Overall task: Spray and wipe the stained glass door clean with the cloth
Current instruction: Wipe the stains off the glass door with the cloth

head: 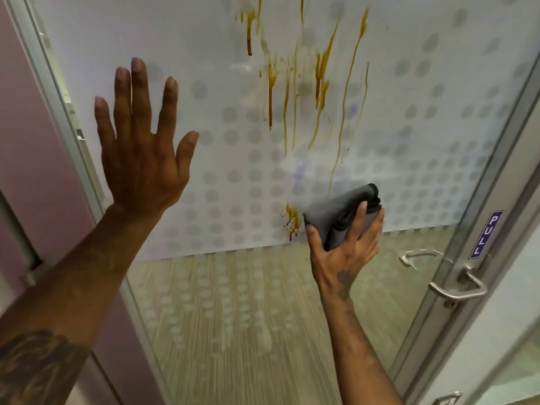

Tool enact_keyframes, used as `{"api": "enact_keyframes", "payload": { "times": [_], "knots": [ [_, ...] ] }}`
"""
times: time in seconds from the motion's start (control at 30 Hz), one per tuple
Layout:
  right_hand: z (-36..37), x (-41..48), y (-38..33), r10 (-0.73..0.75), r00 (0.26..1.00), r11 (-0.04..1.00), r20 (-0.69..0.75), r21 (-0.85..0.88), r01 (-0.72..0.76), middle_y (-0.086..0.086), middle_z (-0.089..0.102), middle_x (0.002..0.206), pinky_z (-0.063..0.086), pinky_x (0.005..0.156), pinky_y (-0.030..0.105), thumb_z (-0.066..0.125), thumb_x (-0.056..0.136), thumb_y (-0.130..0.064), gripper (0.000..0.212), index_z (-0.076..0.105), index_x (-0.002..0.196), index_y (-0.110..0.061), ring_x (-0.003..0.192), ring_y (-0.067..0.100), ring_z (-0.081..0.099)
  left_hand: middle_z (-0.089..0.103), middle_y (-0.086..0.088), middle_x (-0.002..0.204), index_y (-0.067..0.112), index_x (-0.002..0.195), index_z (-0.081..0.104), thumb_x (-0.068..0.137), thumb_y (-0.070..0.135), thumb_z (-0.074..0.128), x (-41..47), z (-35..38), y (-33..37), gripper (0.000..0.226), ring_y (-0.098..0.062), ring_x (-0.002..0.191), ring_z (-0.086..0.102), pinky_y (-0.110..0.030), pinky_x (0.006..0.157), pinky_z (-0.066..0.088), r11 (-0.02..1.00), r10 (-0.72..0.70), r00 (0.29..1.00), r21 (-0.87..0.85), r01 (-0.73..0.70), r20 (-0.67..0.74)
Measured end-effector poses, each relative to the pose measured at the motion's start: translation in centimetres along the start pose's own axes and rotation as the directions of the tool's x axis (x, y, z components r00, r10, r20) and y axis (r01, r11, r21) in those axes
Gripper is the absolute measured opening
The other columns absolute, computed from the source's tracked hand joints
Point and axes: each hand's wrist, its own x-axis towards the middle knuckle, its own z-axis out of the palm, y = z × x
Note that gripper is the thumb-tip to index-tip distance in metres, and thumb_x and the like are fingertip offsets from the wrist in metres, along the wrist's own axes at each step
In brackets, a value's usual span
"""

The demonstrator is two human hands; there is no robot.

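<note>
Nearest the camera, two bare forearms reach up from the lower corners of the frame. At centre right the right hand (344,247) grasps a folded grey cloth (343,216), fingers wrapped over its front and thumb at its left edge, holding the wad against the glass beside a small brown splatter (290,219). The cloth looks soft, light and thick, so a bunched grip like this should spread pressure well. At centre left the left hand (140,141) is spread flat with nothing in it, apparently bracing on the pane. The frosted, dot-patterned glass door (219,171) fills the middle of the frame; it is rigid, slick and breakable, best pushed evenly. Brown drip stains (320,80) run down its upper centre, unwiped. At lower right a steel lever handle (458,287) sits below a blue sticker (486,233) reading "PULL".
</note>
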Motion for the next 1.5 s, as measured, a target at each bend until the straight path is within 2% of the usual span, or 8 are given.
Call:
{"api": "enact_keyframes", "payload": {
  "times": [0.2, 0.37, 0.63, 0.87, 1.0, 1.13, 1.3, 1.5],
  "knots": [
    [3.1, -1.4, -5.4, 0.167, 0.966, 0.98, -0.196, 0.14, -0.141, 0.023, 0.033, 0.158, 0.034, 0.109, 0.059, 0.058, 0.082, -0.069, 0.092, 0.032, 0.153, -0.017, 0.144, 0.039, 0.036, 0.022, -0.019, 0.167, 0.026, 0.163, 0.008, 0.108, 0.053, 0.025, -0.1, 0.2, 0.1, 0.064, -0.037, 0.156, 0.019, -0.058, 0.123, 0.014, 1.0, 0.008, 0.999, -0.016, -0.009, -0.045],
    [4.8, -5.0, -9.9, -0.228, 0.97, 0.972, -0.079, 0.037, 0.231, 0.022, 0.037, 0.156, 0.025, 0.112, 0.064, 0.059, 0.076, -0.076, 0.09, 0.04, 0.15, -0.029, 0.145, 0.041, 0.034, 0.018, -0.024, 0.167, 0.024, 0.164, 0.006, 0.109, 0.05, 0.027, 0.0, -0.1, 0.0, 0.064, -0.042, 0.155, 0.015, -0.066, 0.121, 0.019, 0.995, 0.016, 1.0, -0.094, -0.016, -0.002],
    [3.7, -4.0, -4.8, -0.695, 0.718, 0.714, 0.035, -0.088, 0.695, 0.015, 0.045, 0.151, 0.034, 0.104, 0.07, 0.046, 0.084, -0.073, 0.067, 0.052, 0.141, -0.038, 0.142, 0.04, 0.041, 0.014, -0.023, 0.168, 0.023, 0.164, 0.005, 0.108, 0.045, 0.032, -0.3, 0.1, -0.3, 0.065, -0.041, 0.156, 0.012, -0.066, 0.119, 0.022, 0.994, -0.001, 1.0, -0.113, 0.003, 0.02],
    [1.6, 0.1, 2.3, -0.09, 0.985, 0.994, -0.15, -0.081, 0.079, 0.028, 0.042, 0.151, 0.032, 0.108, 0.065, 0.055, 0.083, -0.057, 0.076, 0.037, 0.148, -0.021, 0.139, 0.045, 0.041, 0.018, -0.022, 0.167, 0.022, 0.164, 0.007, 0.109, 0.044, 0.033, -0.2, -0.4, -0.1, 0.064, -0.039, 0.156, 0.015, -0.065, 0.119, 0.023, 0.998, -0.002, 1.0, -0.069, 0.002, 0.003],
    [2.8, -2.9, 3.3, 0.26, 0.934, 0.962, -0.246, 0.154, -0.227, 0.018, 0.037, 0.158, 0.035, 0.11, 0.062, 0.053, 0.087, -0.043, 0.069, 0.034, 0.152, -0.026, 0.144, 0.035, 0.038, 0.018, -0.021, 0.167, 0.02, 0.163, 0.009, 0.109, 0.047, 0.027, -0.2, -0.8, 0.2, 0.063, -0.039, 0.156, 0.015, -0.063, 0.121, 0.021, 0.998, -0.007, 1.0, -0.055, 0.009, 0.021],
    [4.5, -9.8, 1.8, 0.638, 0.76, 0.741, -0.127, 0.372, -0.559, 0.005, 0.027, 0.164, 0.039, 0.111, 0.057, 0.049, 0.086, -0.052, 0.074, 0.03, 0.154, -0.029, 0.146, 0.027, 0.035, 0.02, -0.02, 0.167, 0.022, 0.163, 0.01, 0.108, 0.048, 0.028, -0.2, -0.4, 0.3, 0.064, -0.039, 0.156, 0.017, -0.063, 0.121, 0.021, 0.999, -0.014, 1.0, -0.043, 0.014, -0.012],
    [7.0, -10.3, -4.4, 0.569, 0.804, 0.798, -0.175, 0.355, -0.488, 0.014, 0.028, 0.161, 0.03, 0.112, 0.046, 0.046, 0.093, -0.062, 0.075, 0.034, 0.154, -0.02, 0.143, 0.032, 0.034, 0.018, -0.017, 0.169, 0.028, 0.163, 0.004, 0.107, 0.052, 0.031, -0.4, 0.8, -0.2, 0.067, -0.037, 0.156, 0.016, -0.063, 0.119, 0.025, 0.998, -0.026, 1.0, -0.064, 0.025, -0.003],
    [6.0, -5.2, -7.2, 0.314, 0.918, 0.928, -0.242, 0.282, -0.243, 0.015, 0.033, 0.159, 0.026, 0.113, 0.057, 0.043, 0.092, -0.066, 0.074, 0.037, 0.152, -0.024, 0.144, 0.034, 0.036, 0.018, -0.018, 0.168, 0.024, 0.164, 0.008, 0.107, 0.048, 0.033, -0.3, 0.6, -0.3, 0.067, -0.036, 0.157, 0.015, -0.064, 0.12, 0.024, 0.999, 0.002, 0.999, -0.055, -0.003, -0.033]
  ]
}}
